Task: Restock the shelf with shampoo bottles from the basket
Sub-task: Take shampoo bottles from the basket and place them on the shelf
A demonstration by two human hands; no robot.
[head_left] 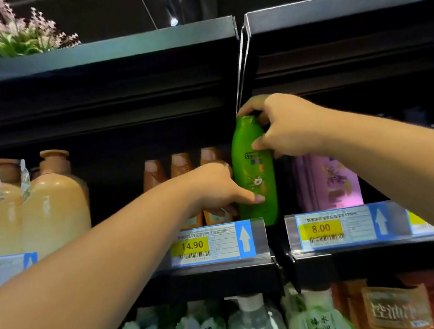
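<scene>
Green shampoo bottle [253, 170] is upright, long axis vertical, with its base at the shelf lip just right of the 14.90 price tag [211, 244]. Right hand [289, 128] grasps its cap and shoulder. Left hand [214, 190], above the tag, clasps the lower body, thumb across the front. Both hands are on it. Judgement: remaining travel is straight back, beside the orange bottles [182, 166].

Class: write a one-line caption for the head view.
Left hand and right hand hold a green shampoo bottle upright at the shelf edge, between orange bottles and purple packs.
</scene>
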